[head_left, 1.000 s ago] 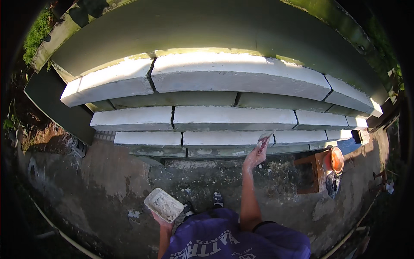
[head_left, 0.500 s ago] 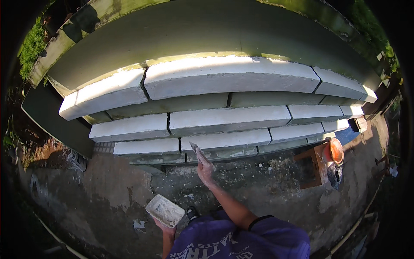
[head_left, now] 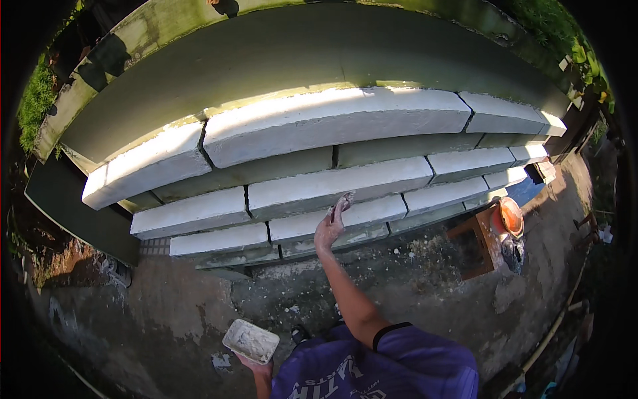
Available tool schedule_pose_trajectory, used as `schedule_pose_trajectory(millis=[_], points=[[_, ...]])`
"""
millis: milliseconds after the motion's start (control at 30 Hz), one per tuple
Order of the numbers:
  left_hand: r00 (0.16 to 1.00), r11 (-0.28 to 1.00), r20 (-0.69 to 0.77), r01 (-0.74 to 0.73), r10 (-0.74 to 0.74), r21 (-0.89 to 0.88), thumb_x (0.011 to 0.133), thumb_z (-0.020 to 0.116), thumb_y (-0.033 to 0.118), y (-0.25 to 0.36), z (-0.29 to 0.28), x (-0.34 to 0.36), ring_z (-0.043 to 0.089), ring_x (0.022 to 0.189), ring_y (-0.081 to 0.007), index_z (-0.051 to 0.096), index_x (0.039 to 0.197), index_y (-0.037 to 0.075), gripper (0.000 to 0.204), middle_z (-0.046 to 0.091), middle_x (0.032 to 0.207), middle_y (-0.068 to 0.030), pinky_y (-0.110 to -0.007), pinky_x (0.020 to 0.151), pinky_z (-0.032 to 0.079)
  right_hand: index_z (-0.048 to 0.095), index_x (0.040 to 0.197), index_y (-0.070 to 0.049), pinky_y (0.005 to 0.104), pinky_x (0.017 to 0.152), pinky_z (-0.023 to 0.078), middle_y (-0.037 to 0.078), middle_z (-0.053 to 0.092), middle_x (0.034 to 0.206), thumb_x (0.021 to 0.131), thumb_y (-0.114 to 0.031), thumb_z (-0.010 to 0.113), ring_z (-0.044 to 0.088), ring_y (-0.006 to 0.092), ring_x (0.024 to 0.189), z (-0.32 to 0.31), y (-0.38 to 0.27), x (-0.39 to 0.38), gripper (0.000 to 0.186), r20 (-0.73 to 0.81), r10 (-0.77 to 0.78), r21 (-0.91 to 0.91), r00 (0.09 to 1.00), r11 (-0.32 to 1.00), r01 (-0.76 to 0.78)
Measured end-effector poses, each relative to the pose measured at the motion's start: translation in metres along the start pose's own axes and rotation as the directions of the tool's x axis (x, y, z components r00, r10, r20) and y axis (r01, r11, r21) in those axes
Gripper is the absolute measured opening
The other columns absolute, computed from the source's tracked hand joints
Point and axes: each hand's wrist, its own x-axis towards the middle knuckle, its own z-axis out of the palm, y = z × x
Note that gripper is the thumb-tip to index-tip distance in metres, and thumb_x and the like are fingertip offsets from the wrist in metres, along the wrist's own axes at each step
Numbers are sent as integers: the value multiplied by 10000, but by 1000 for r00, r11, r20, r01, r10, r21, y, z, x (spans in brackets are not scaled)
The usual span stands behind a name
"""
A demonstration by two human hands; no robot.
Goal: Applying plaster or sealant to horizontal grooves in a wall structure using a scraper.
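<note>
A white rectangular tub (head_left: pixel 232 338) with pasty white putty inside rests in my left hand (head_left: pixel 256 366), whose fingers are closed around its lower side. My right hand (head_left: pixel 329 231), smeared with white, grips a small putty knife (head_left: pixel 346 198); its handle is mostly hidden by the fingers. The blade is over the front face of the middle white ledge (head_left: pixel 332 186), and I cannot tell whether it touches. Below it runs the lower white ledge (head_left: pixel 372 211), partly covered by my right hand. Dark vertical gaps split these ledges into block-like sections.
An upper white ledge (head_left: pixel 332 126) runs beneath a green-grey wall (head_left: pixel 279 60). At the right, an orange bowl (head_left: pixel 511 217) sits by a brown wooden stool-like piece (head_left: pixel 480 243). White crumbs lie scattered on the concrete floor (head_left: pixel 186 299). A dark panel (head_left: pixel 80 206) leans at the left.
My right hand and the putty knife have moved right and up, from the lower ledge to the middle one. The tub stays in my left hand, and the view has shifted slightly.
</note>
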Motion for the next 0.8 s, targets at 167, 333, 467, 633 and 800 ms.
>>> schedule_pose_trajectory(millis=[167, 333, 467, 633, 800], points=[[989, 945, 31, 144, -142, -294, 929, 259, 662, -7, -18, 17, 472, 1243, -292, 403, 1410, 225, 666, 456, 1407, -24, -524, 1017, 400, 522, 1312, -12, 270, 917, 447, 186, 581, 1275, 916, -17, 502, 579, 175, 1154, 5, -40, -123, 397, 719, -9, 240, 694, 942, -236], [993, 982, 119, 32, -10, -187, 921, 272, 674, -8, -19, 15, 472, 1248, -299, 413, 1407, 225, 677, 463, 1406, -28, -536, 1027, 387, 569, 1241, 25, 278, 863, 470, 187, 654, 1153, 899, -17, 534, 639, 171, 1006, -25, -28, -117, 347, 634, 104, 110, 767, 969, -223], [999, 993, -29, -21, 24, 113, 916, 277, 682, -7, -21, 11, 469, 1253, -303, 407, 1412, 231, 683, 455, 1414, -27, -539, 1026, 386, 493, 1317, 51, 328, 945, 440, 228, 569, 1278, 950, -69, 483, 583, 254, 1150, -71, 32, -47, 386, 138, 79, 7, 987, 997, -81], [992, 881, -33, 91, -119, -464, 912, 263, 690, -18, -57, 3, 475, 1246, -306, 408, 1412, 232, 693, 455, 1413, -25, -541, 1022, 393, 445, 1359, 45, 344, 1040, 361, 231, 454, 1397, 967, -76, 455, 467, 285, 1280, -52, 11, 10, 410, -25, -84, -69, 996, 994, 82], [999, 994, 35, 14, -17, 106, 947, 254, 592, 21, -12, -7, 479, 1225, -296, 401, 1389, 195, 612, 464, 1375, -51, -518, 1001, 417, 393, 1419, -35, 325, 1088, 318, 215, 362, 1463, 914, 50, 440, 344, 296, 1368, 34, -24, -53, 515, 84, -19, 96, 996, 995, 11]])
